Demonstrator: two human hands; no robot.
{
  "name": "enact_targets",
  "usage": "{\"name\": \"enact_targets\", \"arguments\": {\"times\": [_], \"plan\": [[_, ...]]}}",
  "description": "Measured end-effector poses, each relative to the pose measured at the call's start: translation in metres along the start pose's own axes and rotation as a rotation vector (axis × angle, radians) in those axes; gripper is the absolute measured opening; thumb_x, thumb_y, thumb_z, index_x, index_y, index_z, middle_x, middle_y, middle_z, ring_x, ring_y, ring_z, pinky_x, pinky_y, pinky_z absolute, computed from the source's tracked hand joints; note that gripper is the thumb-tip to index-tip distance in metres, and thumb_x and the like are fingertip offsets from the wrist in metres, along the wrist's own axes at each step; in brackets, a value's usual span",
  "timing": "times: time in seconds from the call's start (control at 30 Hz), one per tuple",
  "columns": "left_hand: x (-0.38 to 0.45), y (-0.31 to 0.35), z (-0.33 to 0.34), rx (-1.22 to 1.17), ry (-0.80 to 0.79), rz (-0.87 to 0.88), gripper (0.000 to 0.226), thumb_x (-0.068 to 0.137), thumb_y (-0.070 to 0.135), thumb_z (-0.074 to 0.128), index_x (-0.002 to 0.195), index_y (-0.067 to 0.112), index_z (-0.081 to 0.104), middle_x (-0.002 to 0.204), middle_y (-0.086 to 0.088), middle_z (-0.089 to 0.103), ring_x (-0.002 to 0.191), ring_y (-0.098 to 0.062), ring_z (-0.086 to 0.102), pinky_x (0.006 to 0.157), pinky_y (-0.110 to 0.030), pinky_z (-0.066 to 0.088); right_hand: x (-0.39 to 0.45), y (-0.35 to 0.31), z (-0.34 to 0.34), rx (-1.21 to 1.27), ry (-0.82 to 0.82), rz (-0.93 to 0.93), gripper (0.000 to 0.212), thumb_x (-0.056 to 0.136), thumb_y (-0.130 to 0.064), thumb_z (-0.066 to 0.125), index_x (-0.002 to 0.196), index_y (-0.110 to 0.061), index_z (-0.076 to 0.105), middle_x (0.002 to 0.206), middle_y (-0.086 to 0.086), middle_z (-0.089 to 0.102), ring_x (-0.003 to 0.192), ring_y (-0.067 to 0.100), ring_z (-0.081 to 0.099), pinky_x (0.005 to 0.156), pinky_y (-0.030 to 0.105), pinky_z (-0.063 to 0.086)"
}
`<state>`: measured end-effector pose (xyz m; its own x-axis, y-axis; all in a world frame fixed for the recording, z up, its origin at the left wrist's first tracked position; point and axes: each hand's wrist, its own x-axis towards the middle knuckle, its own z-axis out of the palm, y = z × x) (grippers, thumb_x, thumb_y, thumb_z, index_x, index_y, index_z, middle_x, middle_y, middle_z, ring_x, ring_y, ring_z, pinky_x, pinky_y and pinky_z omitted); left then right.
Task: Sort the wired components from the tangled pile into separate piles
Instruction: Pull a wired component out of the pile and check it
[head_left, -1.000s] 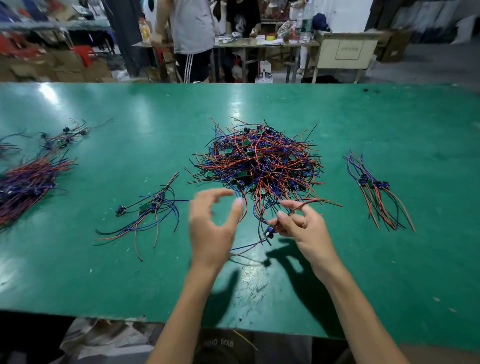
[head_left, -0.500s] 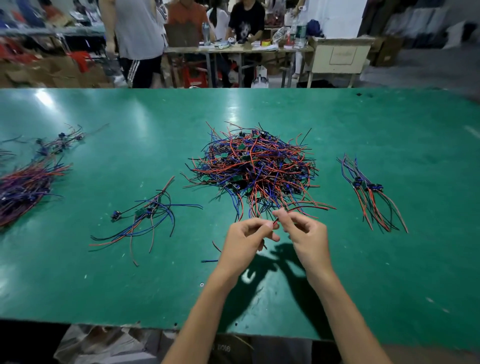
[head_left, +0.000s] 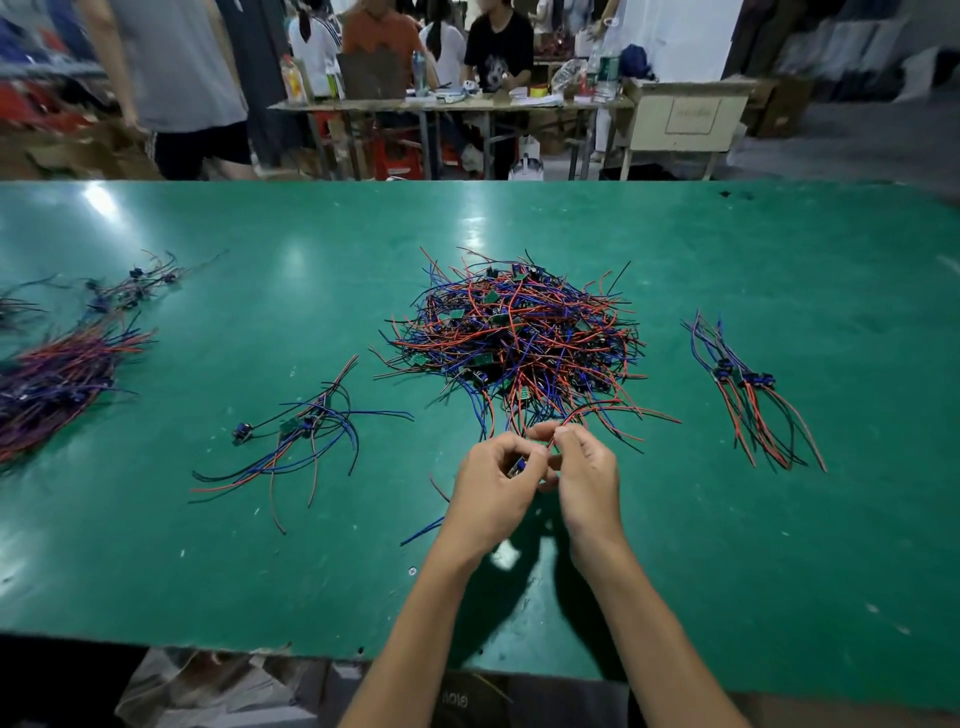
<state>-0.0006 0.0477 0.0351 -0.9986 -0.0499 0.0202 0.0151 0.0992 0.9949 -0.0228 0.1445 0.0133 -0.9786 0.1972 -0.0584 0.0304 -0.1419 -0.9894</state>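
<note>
A tangled pile (head_left: 514, 338) of red, blue and black wired components lies at the middle of the green table (head_left: 727, 545). Just in front of it my left hand (head_left: 493, 488) curls round a small blue component with wires trailing below. My right hand (head_left: 584, 467) pinches a red wire that runs from that component toward the pile. The two hands touch each other. A small sorted bunch (head_left: 296, 441) lies to the left. Another bunch (head_left: 748, 400) lies to the right.
A large sorted bundle (head_left: 57, 379) and a smaller one (head_left: 132, 288) lie at the far left. Beyond the table's far edge, several people stand or sit at a cluttered workbench (head_left: 452, 104). The near edge of the table runs below my forearms.
My left hand, open in the air a second ago, has come to my right hand and closed round the blue component. Both hands now work the same wires together.
</note>
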Motion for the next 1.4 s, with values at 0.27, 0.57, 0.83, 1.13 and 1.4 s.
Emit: {"name": "enact_targets", "arguments": {"times": [0.27, 0.57, 0.83, 1.13, 1.4], "plan": [[-0.008, 0.003, -0.005, 0.220, -0.023, 0.018, 0.021, 0.095, 0.018, 0.065, 0.077, 0.011, 0.072, 0.074, -0.004, 0.075, 0.045, 0.000, 0.044, 0.045, -0.010, 0.029, 0.035, -0.032, -0.013, 0.053, 0.158, 0.149, 0.031, 0.095, -0.015, 0.043, 0.086, -0.020, 0.072, 0.095, -0.009, 0.077, 0.051, 0.003, 0.049, 0.045, 0.020, 0.032], [-0.008, 0.018, -0.013, -0.019, -0.109, -0.114, 0.015, 0.097, 0.018, 0.064, 0.090, 0.019, 0.078, 0.079, -0.001, 0.076, 0.064, -0.010, 0.063, 0.054, -0.019, 0.049, 0.037, -0.034, -0.042, 0.275, -0.078, 0.221, 0.041, 0.105, -0.040, 0.034, 0.120, -0.022, 0.067, 0.108, 0.000, 0.078, 0.062, 0.009, 0.055, 0.059, 0.026, 0.039], [0.017, 0.068, -0.014, -0.964, 0.028, -0.343, 0.021, 0.100, 0.020, 0.057, 0.107, 0.004, 0.069, 0.086, -0.007, 0.076, 0.078, -0.015, 0.076, 0.074, -0.025, 0.062, -0.006, -0.015, -0.017, -0.080, -0.372, -0.193, 0.027, 0.090, 0.006, 0.068, 0.100, -0.020, 0.071, 0.077, -0.008, 0.075, 0.071, 0.000, 0.066, 0.068, 0.014, 0.051], [0.011, 0.047, -0.016, -0.922, 0.153, -0.306, 0.027, 0.093, 0.021, 0.064, 0.107, -0.002, 0.064, 0.099, -0.016, 0.075, 0.081, -0.015, 0.075, 0.073, -0.024, 0.062, -0.026, -0.017, -0.016, 0.200, -0.224, -0.106, 0.017, 0.081, -0.028, 0.075, 0.095, -0.019, 0.077, 0.072, 0.007, 0.071, 0.062, 0.009, 0.064, 0.057, 0.015, 0.047], [-0.009, 0.022, 0.005, -0.800, 0.228, -0.273, 0.020, 0.093, 0.015, 0.068, 0.108, 0.003, 0.062, 0.098, -0.012, 0.077, 0.088, -0.020, 0.074, 0.076, -0.023, 0.061, -0.024, -0.015, -0.011, 0.352, 0.052, 0.073, 0.014, 0.088, -0.027, 0.073, 0.089, -0.013, 0.073, 0.074, 0.006, 0.072, 0.054, 0.009, 0.057, 0.051, 0.016, 0.045]]}}
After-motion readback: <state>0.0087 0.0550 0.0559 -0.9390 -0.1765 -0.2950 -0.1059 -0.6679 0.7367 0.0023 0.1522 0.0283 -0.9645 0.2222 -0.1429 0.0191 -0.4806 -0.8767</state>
